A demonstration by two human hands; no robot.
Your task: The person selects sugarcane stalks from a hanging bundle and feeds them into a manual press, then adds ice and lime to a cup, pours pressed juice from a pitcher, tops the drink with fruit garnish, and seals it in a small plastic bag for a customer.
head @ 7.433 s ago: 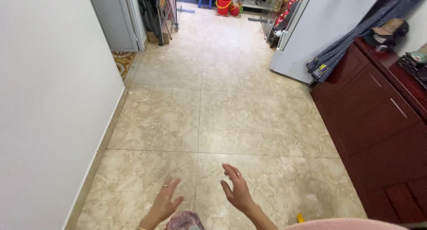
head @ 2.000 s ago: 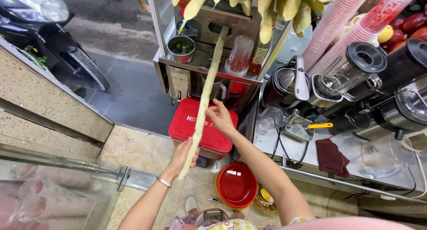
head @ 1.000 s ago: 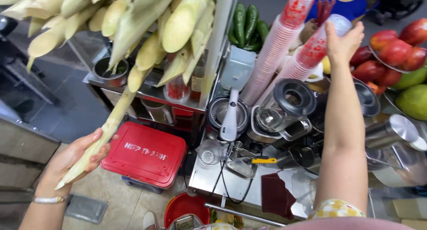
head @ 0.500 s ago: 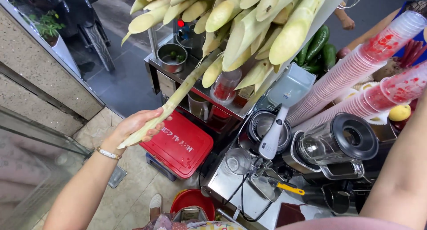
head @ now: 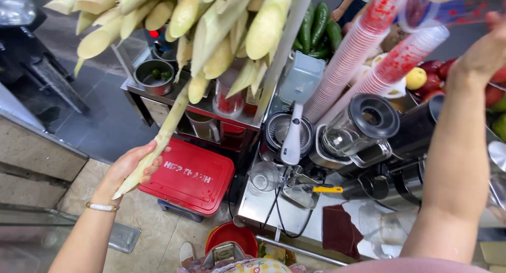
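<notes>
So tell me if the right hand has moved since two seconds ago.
Yes. The right hand has left the cane stalk and gone up and right, past the cup stacks, where it now holds a plastic cup.

bare forearms – slim beaded bracelet [head: 102, 206] on left wrist – pink garment at chest
</notes>
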